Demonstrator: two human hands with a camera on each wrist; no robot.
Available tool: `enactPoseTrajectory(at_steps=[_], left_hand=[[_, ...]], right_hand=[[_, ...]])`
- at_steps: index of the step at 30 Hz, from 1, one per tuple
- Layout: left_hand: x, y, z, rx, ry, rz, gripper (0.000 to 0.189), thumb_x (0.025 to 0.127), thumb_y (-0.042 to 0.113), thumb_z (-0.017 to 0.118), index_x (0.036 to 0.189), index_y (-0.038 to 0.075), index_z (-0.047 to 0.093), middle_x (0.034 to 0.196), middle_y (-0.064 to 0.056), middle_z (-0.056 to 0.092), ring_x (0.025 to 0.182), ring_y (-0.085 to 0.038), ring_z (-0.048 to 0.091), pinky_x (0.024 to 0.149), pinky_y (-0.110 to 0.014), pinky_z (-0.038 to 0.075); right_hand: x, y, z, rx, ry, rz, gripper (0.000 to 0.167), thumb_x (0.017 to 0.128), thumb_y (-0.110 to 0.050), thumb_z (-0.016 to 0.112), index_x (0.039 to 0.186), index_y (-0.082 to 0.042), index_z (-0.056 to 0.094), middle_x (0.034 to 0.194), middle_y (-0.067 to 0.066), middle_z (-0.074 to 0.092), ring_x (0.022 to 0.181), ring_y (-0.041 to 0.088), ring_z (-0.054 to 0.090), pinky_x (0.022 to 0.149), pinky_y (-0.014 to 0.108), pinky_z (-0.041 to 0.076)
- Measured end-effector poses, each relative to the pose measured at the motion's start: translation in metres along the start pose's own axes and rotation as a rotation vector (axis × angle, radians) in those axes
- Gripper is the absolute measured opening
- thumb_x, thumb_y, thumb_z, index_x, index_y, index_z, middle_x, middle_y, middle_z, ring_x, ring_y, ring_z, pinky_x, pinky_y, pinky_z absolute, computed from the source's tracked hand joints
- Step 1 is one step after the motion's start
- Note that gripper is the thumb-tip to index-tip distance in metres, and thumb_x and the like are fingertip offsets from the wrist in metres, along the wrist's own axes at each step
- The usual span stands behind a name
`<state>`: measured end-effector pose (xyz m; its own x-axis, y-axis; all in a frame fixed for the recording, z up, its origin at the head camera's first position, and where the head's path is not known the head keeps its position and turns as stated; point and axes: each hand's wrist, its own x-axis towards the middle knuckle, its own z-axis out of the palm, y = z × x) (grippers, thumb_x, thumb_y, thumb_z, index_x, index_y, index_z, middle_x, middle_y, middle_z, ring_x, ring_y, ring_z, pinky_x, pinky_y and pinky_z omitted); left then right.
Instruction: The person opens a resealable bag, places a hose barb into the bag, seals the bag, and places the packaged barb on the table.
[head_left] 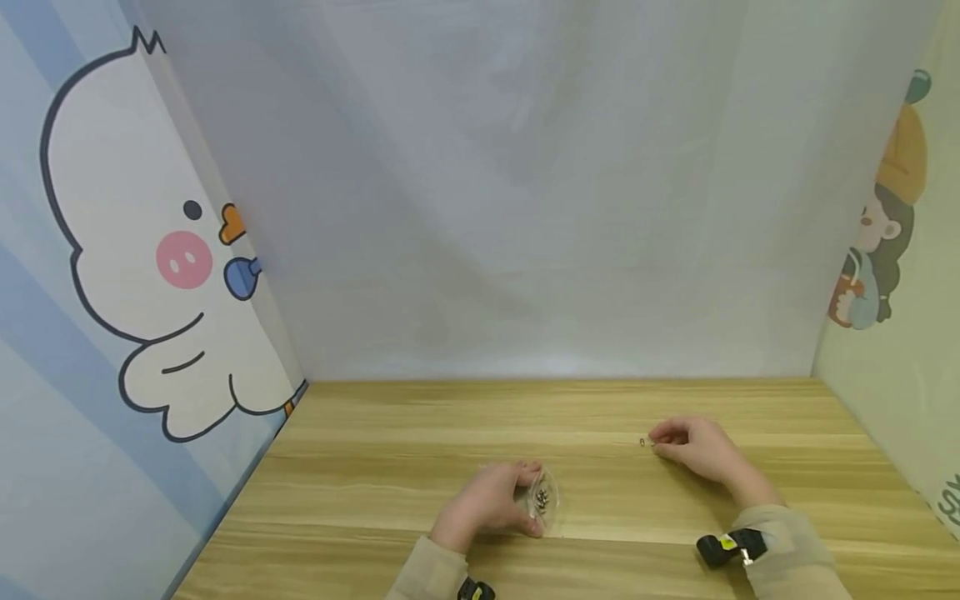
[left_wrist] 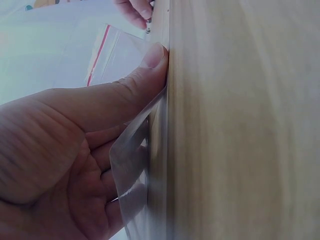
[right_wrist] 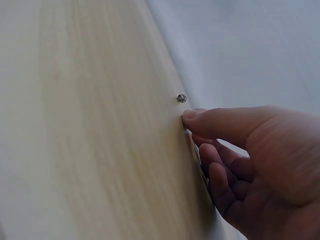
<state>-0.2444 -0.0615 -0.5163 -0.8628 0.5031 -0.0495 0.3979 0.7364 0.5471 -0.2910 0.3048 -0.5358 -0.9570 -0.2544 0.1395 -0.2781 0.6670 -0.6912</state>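
My left hand (head_left: 491, 500) grips a clear zip bag (left_wrist: 131, 155), fingers on the far side and thumb on the near side, low at the tabletop. A red strip marks the bag's closure in the left wrist view. Several small shiny metal pieces (head_left: 542, 500) lie inside it. Farther right, my right hand (head_left: 701, 448) is at the tabletop, thumb and forefinger pinching a tiny metal piece (left_wrist: 148, 21), mostly hidden by the fingertips. Another small metal piece (right_wrist: 181, 98) lies on the wood just beyond the thumb tip; its exact kind is too small to tell.
The wood-grain tabletop (head_left: 360, 467) extends under both hands. A pale curtain (head_left: 525, 208) rises behind its far edge. Printed panels stand at the sides, a white cartoon bird (head_left: 120, 192) on the left and a cartoon figure (head_left: 870, 287) on the right.
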Motion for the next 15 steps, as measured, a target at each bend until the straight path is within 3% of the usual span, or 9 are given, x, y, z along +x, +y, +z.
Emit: enactPoseTrajectory(at_steps=[15], left_hand=[[-0.0003,-0.0003,0.0003,0.004,0.004,-0.009,0.084,0.063,0.022,0.102,0.140,0.011,0.070,0.153,0.002,0.061,0.145,-0.032,0.053,0.124,-0.051,0.038]], right_hand=[[-0.0007,-0.0038,-0.0005,-0.062,-0.022,0.009,0.007,0.100,-0.014,0.075,0.103,-0.008,0.078,0.094,-0.002,0.071,0.084,0.015,0.060,0.075,0.038,0.053]])
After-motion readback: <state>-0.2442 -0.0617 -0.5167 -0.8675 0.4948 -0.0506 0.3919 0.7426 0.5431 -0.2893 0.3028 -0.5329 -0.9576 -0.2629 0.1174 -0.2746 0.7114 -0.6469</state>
